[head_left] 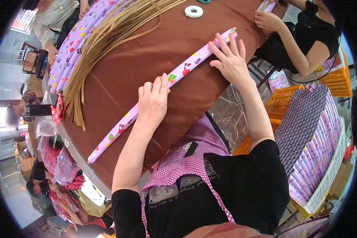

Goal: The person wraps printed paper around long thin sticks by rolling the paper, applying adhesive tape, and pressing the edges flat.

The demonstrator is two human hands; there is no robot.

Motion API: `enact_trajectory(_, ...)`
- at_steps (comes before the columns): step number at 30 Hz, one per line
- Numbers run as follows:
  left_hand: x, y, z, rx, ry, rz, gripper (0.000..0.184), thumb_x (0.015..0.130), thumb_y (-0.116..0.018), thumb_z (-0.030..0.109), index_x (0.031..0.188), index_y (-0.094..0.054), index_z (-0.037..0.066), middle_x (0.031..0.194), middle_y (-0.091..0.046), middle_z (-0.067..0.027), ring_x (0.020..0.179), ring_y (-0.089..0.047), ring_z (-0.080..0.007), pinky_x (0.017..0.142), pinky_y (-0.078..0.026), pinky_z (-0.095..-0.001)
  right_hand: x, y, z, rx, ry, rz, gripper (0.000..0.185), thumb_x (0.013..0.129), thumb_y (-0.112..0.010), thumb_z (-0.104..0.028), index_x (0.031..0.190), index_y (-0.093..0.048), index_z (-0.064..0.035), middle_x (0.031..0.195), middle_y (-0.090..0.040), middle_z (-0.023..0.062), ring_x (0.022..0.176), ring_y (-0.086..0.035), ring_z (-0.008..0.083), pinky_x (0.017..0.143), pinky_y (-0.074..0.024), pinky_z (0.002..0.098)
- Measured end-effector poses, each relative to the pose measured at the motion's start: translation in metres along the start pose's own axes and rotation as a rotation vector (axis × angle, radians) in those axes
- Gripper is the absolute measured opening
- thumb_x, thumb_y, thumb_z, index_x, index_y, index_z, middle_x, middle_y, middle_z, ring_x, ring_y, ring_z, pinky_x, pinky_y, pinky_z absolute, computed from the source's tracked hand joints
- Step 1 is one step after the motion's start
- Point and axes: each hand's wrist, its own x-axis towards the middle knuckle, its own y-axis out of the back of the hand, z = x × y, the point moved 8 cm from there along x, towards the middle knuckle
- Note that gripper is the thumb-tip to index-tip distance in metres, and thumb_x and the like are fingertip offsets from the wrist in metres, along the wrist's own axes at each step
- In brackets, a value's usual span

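Observation:
A long thin roll of lilac wrapping paper (187,66), printed with coloured gift boxes, lies diagonally on the brown-covered table (107,91). My left hand (152,97) rests on the middle of the roll, its fingers close together and curled over it. Near the roll's upper right end is my right hand (231,61), fingers stretched out and spread, the fingertips touching the paper. A small brown tip shows at that end. What lies under my left palm is hidden.
A bundle of long brown strips (119,27) lies beside several patterned rolls (67,51) at the table's far left. A white tape roll (194,11) sits at the back. Right of me, a white crate (325,190) holds many stacked rolls. Co-workers sit at left and right.

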Motion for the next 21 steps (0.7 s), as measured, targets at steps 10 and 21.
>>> enact_trajectory(10, 0.000, -0.002, -0.002, -0.058, 0.048, -0.037, 0.051, 0.088, -0.067, 0.014, 0.135, -0.053, 0.000, 0.121, -0.059, -0.0090, 0.093, -0.054, -0.0254, 0.082, -0.042, -0.0390, -0.005, 0.012, 0.019, 0.003, -0.031, 0.093, 0.054, 0.095, -0.046, -0.057, 0.140, -0.056, -0.0293, 0.160, -0.030, 0.0115, 0.148, -0.022, 0.0391, 0.118, -0.0156, 0.0564)
enact_trajectory(21, 0.002, 0.001, 0.000, -0.025, 0.017, 0.004, 0.051, 0.086, -0.069, 0.018, 0.132, -0.056, -0.001, 0.125, -0.058, -0.0119, 0.091, -0.055, -0.0249, 0.078, -0.044, -0.0382, -0.024, 0.008, 0.037, -0.021, -0.082, 0.105, 0.054, 0.098, -0.041, -0.057, 0.143, -0.054, -0.0296, 0.162, -0.025, 0.0129, 0.148, -0.019, 0.0419, 0.117, -0.0160, 0.0565)
